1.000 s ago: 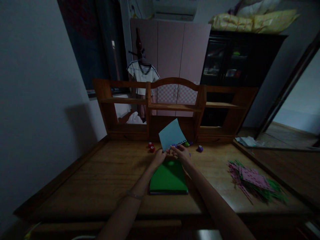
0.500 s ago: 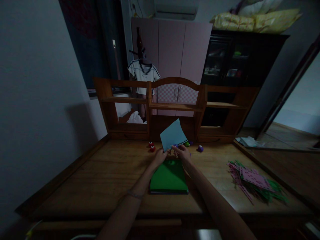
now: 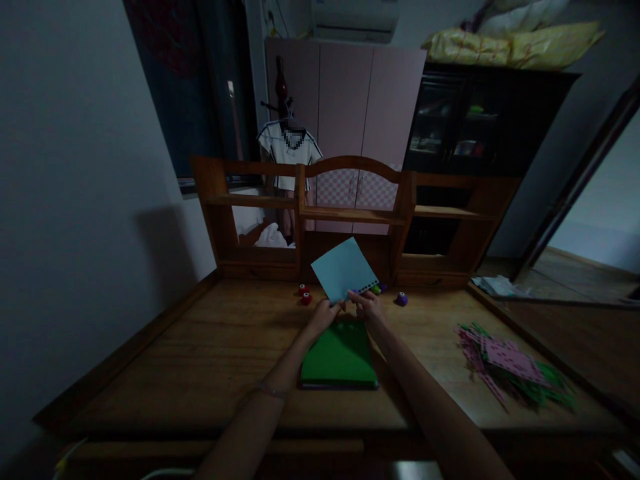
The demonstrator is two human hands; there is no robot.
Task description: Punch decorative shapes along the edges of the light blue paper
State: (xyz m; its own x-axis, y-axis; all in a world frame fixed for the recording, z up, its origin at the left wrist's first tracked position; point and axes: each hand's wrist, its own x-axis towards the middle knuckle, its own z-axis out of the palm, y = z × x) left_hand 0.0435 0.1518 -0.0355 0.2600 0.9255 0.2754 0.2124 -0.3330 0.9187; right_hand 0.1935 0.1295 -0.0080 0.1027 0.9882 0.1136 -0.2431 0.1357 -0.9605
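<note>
A light blue paper sheet (image 3: 343, 268) with a row of punched holes along its right edge stands tilted above the desk. My left hand (image 3: 324, 313) pinches its lower corner. My right hand (image 3: 367, 306) holds a small purple punch against the sheet's lower right edge. Both hands hover over the far end of a green stack of paper (image 3: 339, 357) that lies flat on the wooden desk (image 3: 200, 353).
Two red punches (image 3: 303, 294), a green one (image 3: 375, 289) and a purple one (image 3: 401, 299) lie at the back of the desk. A heap of pink and green punched sheets (image 3: 510, 367) lies at the right. A wooden shelf unit (image 3: 350, 213) stands behind.
The blue sheet has turned slightly, its top corner swinging left. Both hands stayed in about the same place.
</note>
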